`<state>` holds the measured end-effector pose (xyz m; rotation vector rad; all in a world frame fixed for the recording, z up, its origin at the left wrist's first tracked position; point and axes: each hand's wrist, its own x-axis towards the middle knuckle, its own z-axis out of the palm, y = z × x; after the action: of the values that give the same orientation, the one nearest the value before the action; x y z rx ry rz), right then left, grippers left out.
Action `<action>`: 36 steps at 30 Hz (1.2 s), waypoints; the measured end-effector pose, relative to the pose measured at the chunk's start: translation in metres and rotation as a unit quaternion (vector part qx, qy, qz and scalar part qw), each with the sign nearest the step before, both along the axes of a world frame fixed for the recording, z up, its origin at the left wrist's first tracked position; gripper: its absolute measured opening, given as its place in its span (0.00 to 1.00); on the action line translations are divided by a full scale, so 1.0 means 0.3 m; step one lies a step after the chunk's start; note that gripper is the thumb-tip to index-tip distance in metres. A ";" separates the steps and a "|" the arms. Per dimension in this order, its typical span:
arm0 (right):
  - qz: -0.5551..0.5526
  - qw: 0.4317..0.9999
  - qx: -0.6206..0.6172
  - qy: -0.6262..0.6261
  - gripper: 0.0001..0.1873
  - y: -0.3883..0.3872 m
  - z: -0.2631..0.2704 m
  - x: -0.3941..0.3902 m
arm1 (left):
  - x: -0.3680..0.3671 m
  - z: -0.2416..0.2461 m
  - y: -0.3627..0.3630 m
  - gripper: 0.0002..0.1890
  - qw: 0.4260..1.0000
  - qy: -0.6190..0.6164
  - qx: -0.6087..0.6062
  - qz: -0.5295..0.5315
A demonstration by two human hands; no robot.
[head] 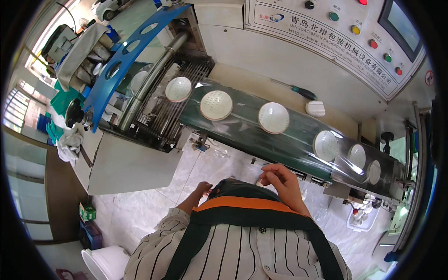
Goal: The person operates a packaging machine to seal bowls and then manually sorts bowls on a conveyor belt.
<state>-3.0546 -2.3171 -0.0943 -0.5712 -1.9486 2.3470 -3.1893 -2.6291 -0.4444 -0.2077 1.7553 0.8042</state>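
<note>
Several speckled white bowls lie in a row under clear plastic film on the green conveyor belt (pixel 245 122) of a packaging machine. The leftmost bowl (pixel 178 89) is at the belt's left end, beside the metal rollers; another bowl (pixel 216 105) and a third bowl (pixel 273 118) follow to its right. My right hand (pixel 281 180) is raised in front of the belt's near edge, fingers bent, apparently touching nothing; whether thumb and fingertips meet is unclear. Low at my left side, beside the dark apron, hangs my left hand (pixel 203 189), its fingers curled and partly hidden.
A screwdriver (pixel 304 92) and a small white block (pixel 315 109) lie on the ledge behind the belt. The control panel (pixel 322 45) rises beyond. At left are a blue perforated plate (pixel 115 70) and a black knob (pixel 74 112). A white bin (pixel 364 218) with items stands low right.
</note>
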 end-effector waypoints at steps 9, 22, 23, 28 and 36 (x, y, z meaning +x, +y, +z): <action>0.001 1.000 -0.020 -0.002 0.10 0.009 -0.015 0.046 | 0.038 0.003 -0.048 0.12 0.987 0.098 0.063 -0.106; -0.036 0.995 0.032 0.086 0.11 -0.004 -0.062 0.124 | -0.075 -0.082 -0.003 0.05 0.837 0.346 0.139 -0.400; -0.048 0.995 0.030 0.081 0.11 -0.004 -0.066 0.143 | -0.079 -0.088 0.003 0.05 0.835 0.344 0.139 -0.407; -0.058 0.996 0.021 0.057 0.12 -0.008 -0.068 0.157 | -0.086 -0.102 -0.011 0.05 0.830 0.347 0.145 -0.411; -0.050 0.999 -0.018 -0.005 0.11 -0.002 -0.039 0.165 | -0.017 -0.078 0.007 0.06 0.768 0.431 0.223 -0.418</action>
<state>-3.0050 -2.3178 -0.1059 -0.6683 -1.8383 2.3275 -3.1944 -2.6271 -0.4679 1.3910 2.0899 0.6213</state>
